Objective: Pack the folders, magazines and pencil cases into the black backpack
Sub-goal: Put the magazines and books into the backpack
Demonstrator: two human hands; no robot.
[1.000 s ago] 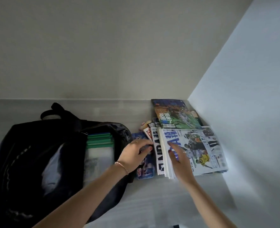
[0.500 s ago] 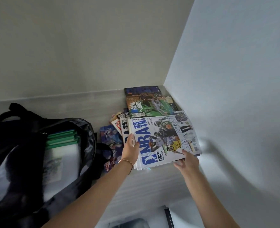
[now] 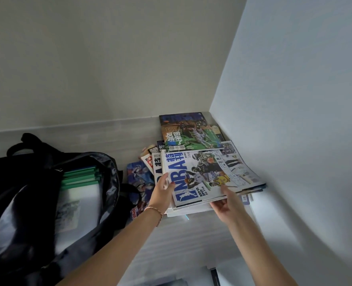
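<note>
The black backpack (image 3: 20, 203) lies open on the left of the table, with green-edged clear folders (image 3: 79, 178) inside. A stack of NBA magazines (image 3: 204, 174) lies near the right wall. My left hand (image 3: 162, 190) grips the stack's left edge. My right hand (image 3: 225, 203) holds its near edge, thumb on the top cover, fingers beneath. A dark green-covered magazine (image 3: 188, 134) lies behind the stack in the corner. A blue printed pencil case (image 3: 141, 182) lies between backpack and stack, partly hidden by my left arm.
Walls close the table (image 3: 183, 240) at the back and right, forming a corner behind the magazines. The table's near edge runs low in the frame, with dark objects (image 3: 215, 276) below it.
Both hands moved from the top cover to the stack's edges. My right hand shifted to the near edge and slid its fingers under. The camera turned right.
</note>
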